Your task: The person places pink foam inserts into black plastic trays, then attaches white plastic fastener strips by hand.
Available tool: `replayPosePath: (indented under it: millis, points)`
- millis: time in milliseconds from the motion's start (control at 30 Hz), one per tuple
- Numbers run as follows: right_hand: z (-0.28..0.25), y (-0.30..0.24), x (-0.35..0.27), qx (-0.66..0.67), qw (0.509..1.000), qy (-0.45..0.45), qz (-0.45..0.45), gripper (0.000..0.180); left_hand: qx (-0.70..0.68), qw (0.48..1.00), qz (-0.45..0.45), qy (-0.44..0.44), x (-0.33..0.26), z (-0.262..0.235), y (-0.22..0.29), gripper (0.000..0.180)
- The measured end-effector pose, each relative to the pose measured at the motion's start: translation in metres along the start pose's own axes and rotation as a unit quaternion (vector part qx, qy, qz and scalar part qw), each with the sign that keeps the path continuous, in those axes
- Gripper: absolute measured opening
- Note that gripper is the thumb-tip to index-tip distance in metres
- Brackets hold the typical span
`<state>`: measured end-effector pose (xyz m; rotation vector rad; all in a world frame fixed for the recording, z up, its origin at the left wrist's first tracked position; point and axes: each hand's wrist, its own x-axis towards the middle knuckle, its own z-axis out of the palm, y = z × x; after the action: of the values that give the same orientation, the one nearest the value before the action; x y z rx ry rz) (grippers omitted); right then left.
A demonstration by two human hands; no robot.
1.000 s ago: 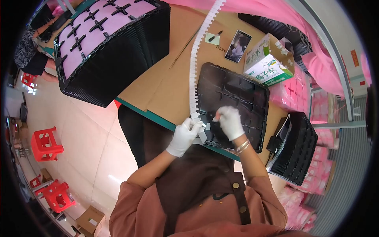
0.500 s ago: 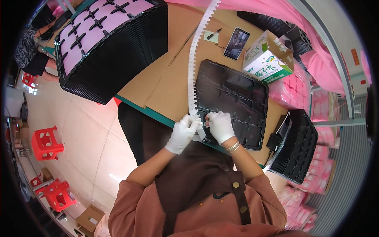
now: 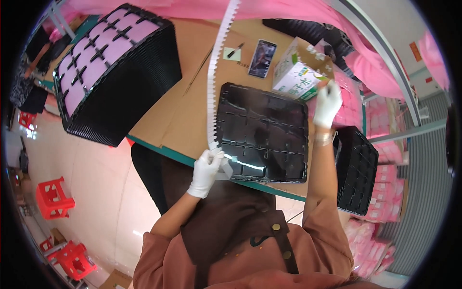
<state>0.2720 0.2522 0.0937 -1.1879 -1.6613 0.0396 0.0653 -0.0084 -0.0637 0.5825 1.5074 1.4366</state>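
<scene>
Currently, left forearm (image 3: 178, 216) slants up and rightward, elbow bent, the white-gloved left hand (image 3: 205, 169) at the near edge of the bench (image 3: 178, 106). Left grip: thumb and fingers closed in a pinch on the near end of the white notched strip (image 3: 212, 96). Strip runs from there along the left side of the black tray (image 3: 264, 130), curving slightly toward the far side. Right arm (image 3: 321, 180) reaches well forward, bracelets (image 3: 323, 138) at the wrist; gloved right hand (image 3: 328, 106) at the near right corner of the white-and-green carton (image 3: 291, 79). Right grip: fingers bent, pointing forward; cannot tell how far open, or whether anything is in it.
</scene>
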Motion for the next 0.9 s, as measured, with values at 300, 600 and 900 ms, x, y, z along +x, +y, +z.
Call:
replayPosePath:
  millis: [300,600,900]
  points:
    - [0.009,0.090,0.121,-0.129,0.968,-0.177,0.126,0.020,0.008,0.993,0.051,0.109,-0.008,-0.050,0.069,0.019]
    - [-0.025,0.178,0.110,-0.211,0.967,-0.130,0.060,0.026,0.080,0.976,-0.071,0.189,-0.006,-0.167,0.011,0.030]
    - [-0.044,0.243,0.018,-0.361,0.867,-0.266,0.216,0.026,0.252,0.884,0.098,0.381,-0.017,-0.192,0.037,0.045]
